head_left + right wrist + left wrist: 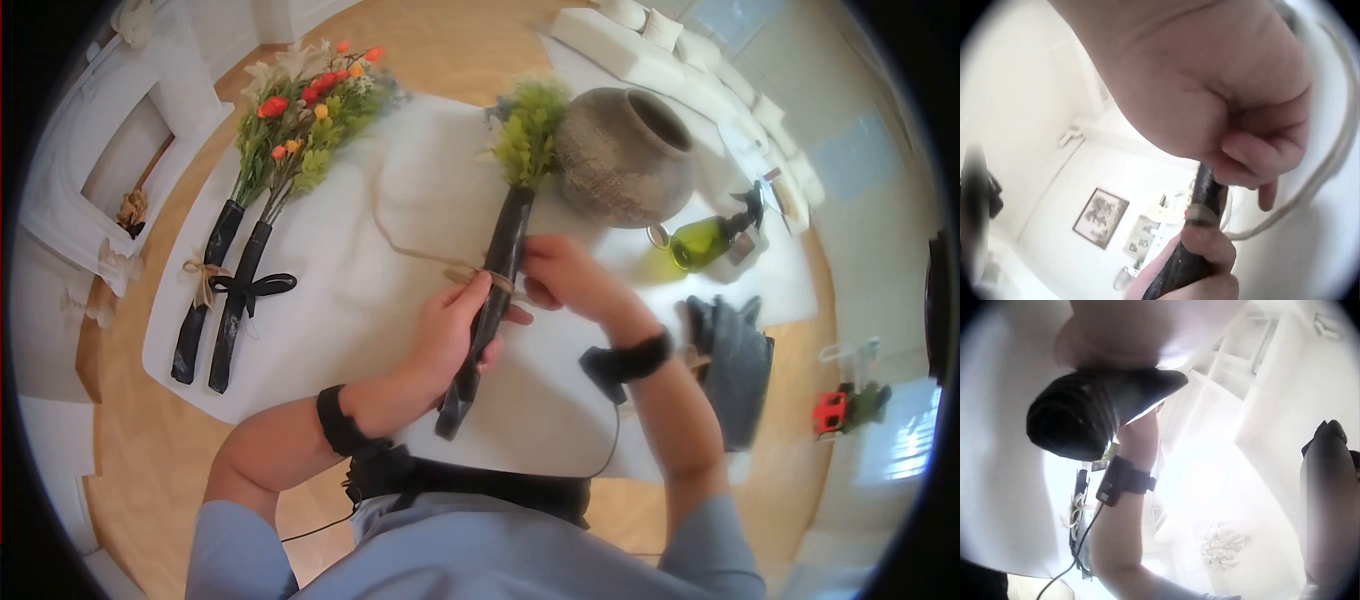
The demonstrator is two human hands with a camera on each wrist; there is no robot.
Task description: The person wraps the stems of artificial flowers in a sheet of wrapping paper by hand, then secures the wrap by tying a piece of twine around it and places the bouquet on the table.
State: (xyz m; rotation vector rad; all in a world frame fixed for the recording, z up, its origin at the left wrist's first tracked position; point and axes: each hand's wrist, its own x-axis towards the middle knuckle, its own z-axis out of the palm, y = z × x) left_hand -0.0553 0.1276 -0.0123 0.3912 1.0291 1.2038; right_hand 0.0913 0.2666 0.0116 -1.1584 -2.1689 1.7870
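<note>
A bouquet with leafy green tops (530, 125) and a black-wrapped stem (508, 232) lies slanted over the table. My left hand (447, 325) grips the stem around its middle, the thumb pressing a beige ribbon (400, 246) that goes round the wrap. One long ribbon tail curves away over the tabletop to the upper left. On the stem's other side, my right hand (578, 282) has its fingers curled, pinching the ribbon close to the wrap; its fingertips are partly hidden. The left wrist view shows the wrap's lower end (1066, 422) up close.
Two black-wrapped bouquets (235, 270) with bows lie at left on the white table (300, 350). A round clay vase (610, 170) stands beyond the foliage. To the right are a green glass bottle (700, 243) and dark gloves (730, 350). A cable hangs from the right wristband (640, 357).
</note>
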